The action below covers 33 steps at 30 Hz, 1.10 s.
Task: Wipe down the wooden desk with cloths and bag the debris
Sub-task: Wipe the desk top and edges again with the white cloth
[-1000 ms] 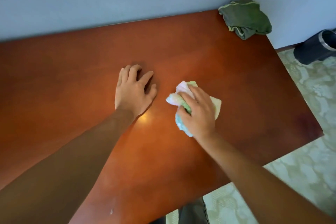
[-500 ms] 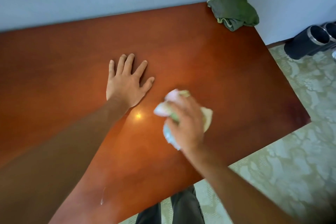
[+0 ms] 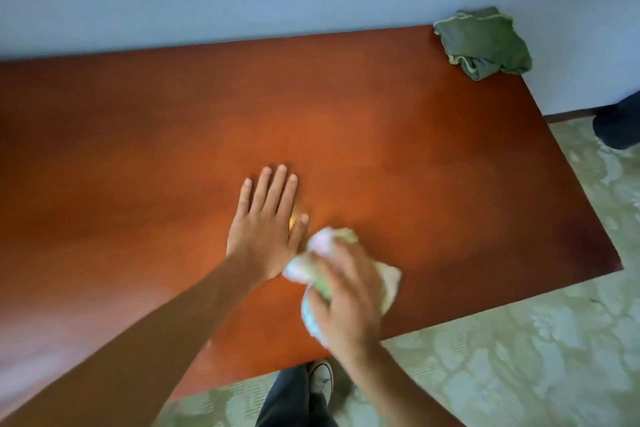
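Two hands worked the worktop (image 3: 433, 156): left hand (image 3: 265, 229) lay flat, fingers spread; right hand (image 3: 348, 302) gripped the pastel cloth (image 3: 389, 282). Cloth touching the left thumb risked snagging.

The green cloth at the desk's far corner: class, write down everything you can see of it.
The green cloth is a dull olive green with a paler yellow-green stitched hem. It looks like soft woven fabric. It lies crumpled in a loose heap, folded over itself, on the far right corner of the wooden desk, close against the pale wall. Part of it seems to overhang the desk's right edge. Neither hand touches it, and nothing rests on it.
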### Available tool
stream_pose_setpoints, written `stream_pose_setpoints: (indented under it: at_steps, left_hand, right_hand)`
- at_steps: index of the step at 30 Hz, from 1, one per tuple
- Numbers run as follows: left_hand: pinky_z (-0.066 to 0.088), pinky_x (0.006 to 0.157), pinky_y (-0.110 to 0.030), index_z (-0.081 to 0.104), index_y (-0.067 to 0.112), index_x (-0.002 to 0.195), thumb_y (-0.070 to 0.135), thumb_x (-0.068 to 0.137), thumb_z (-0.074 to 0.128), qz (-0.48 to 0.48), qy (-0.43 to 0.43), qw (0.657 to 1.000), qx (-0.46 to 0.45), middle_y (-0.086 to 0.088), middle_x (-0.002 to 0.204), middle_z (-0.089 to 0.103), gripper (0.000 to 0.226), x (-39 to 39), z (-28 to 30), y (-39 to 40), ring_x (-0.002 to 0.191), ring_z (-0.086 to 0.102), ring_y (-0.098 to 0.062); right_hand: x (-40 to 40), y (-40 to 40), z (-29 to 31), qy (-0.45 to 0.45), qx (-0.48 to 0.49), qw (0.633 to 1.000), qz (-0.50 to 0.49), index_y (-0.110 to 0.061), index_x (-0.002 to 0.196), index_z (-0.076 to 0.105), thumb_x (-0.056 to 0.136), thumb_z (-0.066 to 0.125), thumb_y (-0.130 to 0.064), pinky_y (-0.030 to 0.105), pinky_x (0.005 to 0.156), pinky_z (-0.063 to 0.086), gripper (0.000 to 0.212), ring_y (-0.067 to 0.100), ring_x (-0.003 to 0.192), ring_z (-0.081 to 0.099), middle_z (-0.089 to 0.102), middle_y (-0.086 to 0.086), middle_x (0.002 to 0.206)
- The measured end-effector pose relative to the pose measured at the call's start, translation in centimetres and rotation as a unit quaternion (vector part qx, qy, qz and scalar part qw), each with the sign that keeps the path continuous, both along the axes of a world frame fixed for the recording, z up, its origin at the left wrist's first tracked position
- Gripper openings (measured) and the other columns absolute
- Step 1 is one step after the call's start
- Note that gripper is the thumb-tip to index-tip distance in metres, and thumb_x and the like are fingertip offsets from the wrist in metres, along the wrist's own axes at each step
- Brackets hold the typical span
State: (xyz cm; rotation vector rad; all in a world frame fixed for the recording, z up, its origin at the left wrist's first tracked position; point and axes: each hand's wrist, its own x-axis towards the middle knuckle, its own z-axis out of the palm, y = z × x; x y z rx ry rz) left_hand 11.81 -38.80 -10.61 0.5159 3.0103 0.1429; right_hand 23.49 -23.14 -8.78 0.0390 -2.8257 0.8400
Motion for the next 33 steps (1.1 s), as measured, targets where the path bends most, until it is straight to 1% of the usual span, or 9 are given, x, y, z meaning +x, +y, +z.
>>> stream_pose_setpoints:
  at_steps: [3,5,12,15,19,21,25,31,33]
  left_hand:
    - [0.019,0.126,-0.057,0.026,0.021,0.164,0.052,0.105,0.025,-0.003,0.007,1.000,-0.014,-0.011,0.173,0.014,0.066,6.1,0.1,-3.9,0.160,0.012,-0.030]
    - [0.017,0.126,-0.058,0.022,0.026,0.165,0.054,0.105,0.026,0.033,0.003,0.999,-0.029,-0.012,0.173,0.010,0.067,9.4,0.4,-6.1,0.160,0.008,-0.031]
    - [0.010,0.128,-0.057,0.015,0.026,0.166,0.054,0.105,0.025,0.071,-0.019,0.996,-0.040,-0.008,0.174,0.002,0.068,11.6,0.5,-6.4,0.161,-0.003,-0.027]
    - [0.010,0.128,-0.056,0.019,0.027,0.165,0.052,0.105,0.025,0.075,-0.023,0.997,-0.028,-0.007,0.174,0.002,0.066,11.6,0.4,-6.6,0.161,-0.004,-0.026]
    - [0.011,0.128,-0.055,0.026,0.027,0.164,0.050,0.105,0.027,0.074,-0.019,0.997,-0.005,-0.007,0.174,0.006,0.064,11.7,0.7,-6.7,0.161,-0.001,-0.025]
    - [0.012,0.128,-0.055,0.028,0.027,0.163,0.048,0.104,0.029,0.073,-0.015,0.997,0.010,-0.007,0.174,0.009,0.063,11.6,0.7,-6.8,0.161,0.001,-0.026]
    - [0.013,0.128,-0.055,0.033,0.027,0.162,0.045,0.103,0.033,0.071,-0.006,0.997,0.042,-0.007,0.173,0.014,0.061,11.7,0.6,-6.9,0.161,0.005,-0.026]
    - [0.017,0.129,-0.043,0.055,0.013,0.148,0.016,0.094,0.035,0.114,-0.047,0.952,0.282,-0.001,0.163,0.040,0.058,11.8,1.5,-9.5,0.156,0.025,-0.014]
    - [0.016,0.130,-0.040,0.055,0.009,0.147,0.018,0.094,0.036,0.098,-0.026,0.962,0.254,-0.005,0.163,0.041,0.057,13.1,1.6,-12.7,0.155,0.028,-0.017]
  right_hand:
    - [1.9,0.7,0.5,0.013,0.032,0.978,0.208,-0.023,0.113,0.074,0.070,0.074,-0.021,0.043,0.100,0.048,0.043,0.027,0.125,0.057,0.061,0.002,0.134]
    - [0.5,4.0,0.5,-0.003,0.056,0.970,0.235,-0.024,0.109,0.074,0.069,0.071,-0.018,0.043,0.096,0.049,0.040,0.028,0.119,0.058,0.062,0.000,0.131]
    - [0.2,1.8,-0.3,-0.012,0.075,0.996,-0.044,-0.017,0.108,0.074,0.079,0.068,-0.025,0.049,0.097,0.047,0.031,0.034,0.122,0.058,0.064,0.007,0.130]
    - [2.1,-1.2,-0.5,0.002,0.078,0.995,0.065,-0.019,0.107,0.075,0.087,0.072,-0.036,0.048,0.101,0.046,0.026,0.033,0.127,0.057,0.064,0.007,0.133]
    - [2.6,1.4,-0.5,0.036,0.106,0.965,0.238,-0.017,0.104,0.075,0.087,0.073,-0.022,0.049,0.094,0.048,0.018,0.033,0.120,0.060,0.065,0.008,0.130]
    - [1.9,3.5,-0.8,0.024,0.122,0.973,0.194,-0.018,0.109,0.075,0.088,0.075,-0.023,0.048,0.096,0.048,0.022,0.033,0.121,0.060,0.064,0.008,0.133]
    - [2.8,0.4,-1.5,-0.005,0.099,0.993,-0.059,-0.017,0.117,0.073,0.091,0.071,-0.025,0.052,0.102,0.047,0.028,0.037,0.125,0.058,0.063,0.010,0.137]
    - [5.3,-6.6,-0.8,0.039,0.094,0.978,0.183,-0.015,0.114,0.075,0.089,0.072,-0.026,0.047,0.099,0.048,0.027,0.032,0.123,0.060,0.065,0.008,0.135]
    - [5.0,-4.7,-0.5,0.046,0.116,0.968,0.216,-0.021,0.116,0.072,0.086,0.074,-0.025,0.047,0.096,0.049,0.031,0.030,0.121,0.059,0.064,0.005,0.135]
